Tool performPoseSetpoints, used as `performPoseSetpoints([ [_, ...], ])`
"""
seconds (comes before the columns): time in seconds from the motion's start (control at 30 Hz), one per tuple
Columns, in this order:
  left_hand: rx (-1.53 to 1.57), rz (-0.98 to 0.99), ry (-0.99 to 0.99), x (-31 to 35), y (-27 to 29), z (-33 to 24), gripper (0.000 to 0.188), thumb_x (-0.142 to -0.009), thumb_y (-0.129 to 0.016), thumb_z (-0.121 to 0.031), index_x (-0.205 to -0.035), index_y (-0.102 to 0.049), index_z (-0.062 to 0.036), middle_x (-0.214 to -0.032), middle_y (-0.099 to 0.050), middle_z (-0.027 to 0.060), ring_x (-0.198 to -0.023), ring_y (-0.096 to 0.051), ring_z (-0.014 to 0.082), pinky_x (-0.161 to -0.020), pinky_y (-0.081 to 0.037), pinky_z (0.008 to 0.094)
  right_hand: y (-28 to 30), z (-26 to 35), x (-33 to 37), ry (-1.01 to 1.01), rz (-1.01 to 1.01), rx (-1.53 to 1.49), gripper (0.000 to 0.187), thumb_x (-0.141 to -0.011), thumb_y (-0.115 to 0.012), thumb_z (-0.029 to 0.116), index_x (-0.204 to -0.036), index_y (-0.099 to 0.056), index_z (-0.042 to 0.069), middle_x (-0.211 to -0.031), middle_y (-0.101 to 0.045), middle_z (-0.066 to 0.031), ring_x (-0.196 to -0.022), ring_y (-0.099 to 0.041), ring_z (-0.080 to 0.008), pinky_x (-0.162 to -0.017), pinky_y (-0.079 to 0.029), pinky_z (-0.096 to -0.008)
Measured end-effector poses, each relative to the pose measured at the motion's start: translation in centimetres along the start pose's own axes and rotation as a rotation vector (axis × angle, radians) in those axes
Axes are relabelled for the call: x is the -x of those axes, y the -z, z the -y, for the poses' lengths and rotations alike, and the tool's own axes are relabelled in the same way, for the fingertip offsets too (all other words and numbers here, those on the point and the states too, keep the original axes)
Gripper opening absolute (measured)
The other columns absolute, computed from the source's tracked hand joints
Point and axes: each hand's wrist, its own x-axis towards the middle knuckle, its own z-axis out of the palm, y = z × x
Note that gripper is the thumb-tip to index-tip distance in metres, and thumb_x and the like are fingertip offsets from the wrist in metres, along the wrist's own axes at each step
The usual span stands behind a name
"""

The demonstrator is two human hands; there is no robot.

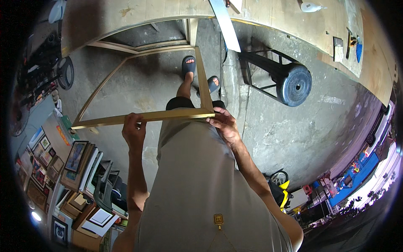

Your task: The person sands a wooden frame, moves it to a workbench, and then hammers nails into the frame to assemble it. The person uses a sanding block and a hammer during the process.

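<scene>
A large gold-coloured picture frame, with nothing filling its opening, is held in front of my body. Its near side runs across my shirt, and its far side reaches out beside the workbench. My left hand is closed around the near side, left of its middle. Around the near right corner, my right hand grips with the thumb and fingers. Through the opening show the concrete floor and one of my sandalled feet.
A pale wooden workbench curves across the far side, with a metal straightedge jutting over its edge. A dark plastic stool lies tipped over at right. Stacked framed pictures crowd the left. A yellow-and-black vehicle part shows at lower right.
</scene>
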Motion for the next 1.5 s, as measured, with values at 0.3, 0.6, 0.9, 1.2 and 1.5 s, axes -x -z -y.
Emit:
performPoseSetpoints([
  [0.3, -0.025, -0.081, 0.143, 0.6, -0.2, 0.3, 0.039, -0.068, -0.072, 0.002, -0.104, -0.060, -0.0084, -0.108, -0.052, 0.0107, -0.083, -0.059, 0.0172, -0.052, -0.051, 0.0254, -0.6, 0.3, -0.8, 0.047, 0.002, -0.011, 0.036, -0.080, -0.063, -0.004, -0.114, -0.050, 0.000, -0.099, -0.062, -0.0135, -0.088, -0.061, -0.0194, -0.082, -0.050, -0.0310],
  [0.6, 1.156, -0.658, 1.027, -0.6, 3.6, 14.2, 0.046, -0.084, -0.062, -0.022, -0.124, -0.044, -0.0078, -0.118, -0.047, 0.0143, -0.105, -0.051, 0.0237, -0.082, -0.048, 0.0408, -1.2, 0.1, -1.6, -0.048, -0.146, 0.078, 0.022, -0.083, -0.063, 0.008, -0.103, -0.055, 0.001, -0.085, -0.063, -0.0088, -0.066, -0.061, -0.0160, -0.061, -0.050, -0.0283],
  [0.9, 1.461, -0.380, 0.718, -3.1, 5.6, 20.8, 0.015, -0.085, -0.057, -0.019, -0.084, -0.052, -0.0053, -0.075, -0.053, 0.0066, -0.076, -0.056, 0.0232, -0.080, -0.047, 0.0426, -0.4, 1.2, -1.9, 0.038, -0.209, 0.176, 0.038, -0.082, -0.053, 0.012, -0.116, -0.048, -0.004, -0.091, -0.061, -0.0147, -0.066, -0.060, -0.0186, -0.055, -0.048, -0.0285],
  [1.2, 1.367, -0.394, 0.346, 4.9, 11.5, 0.9, 0.016, -0.082, -0.057, -0.016, -0.090, -0.052, -0.0034, -0.080, -0.056, 0.0096, -0.078, -0.057, 0.0243, -0.080, -0.047, 0.0384, 11.2, 3.9, 5.9, 0.028, -0.007, 0.159, 0.043, -0.084, -0.049, 0.014, -0.120, -0.046, -0.007, -0.082, -0.060, -0.0118, -0.059, -0.058, -0.0190, -0.053, -0.049, -0.0310],
  [1.5, 0.890, -0.527, -0.130, 18.2, 16.7, -15.7, 0.020, -0.081, -0.057, -0.010, -0.096, -0.048, -0.0007, -0.078, -0.052, 0.0088, -0.071, -0.053, 0.0170, -0.070, -0.048, 0.0330, 20.4, -2.6, 10.4, -0.373, 0.317, 0.289, 0.008, -0.079, -0.052, -0.001, -0.084, -0.056, 0.003, -0.058, -0.055, -0.0043, -0.043, -0.052, -0.0130, -0.038, -0.043, -0.0265],
])
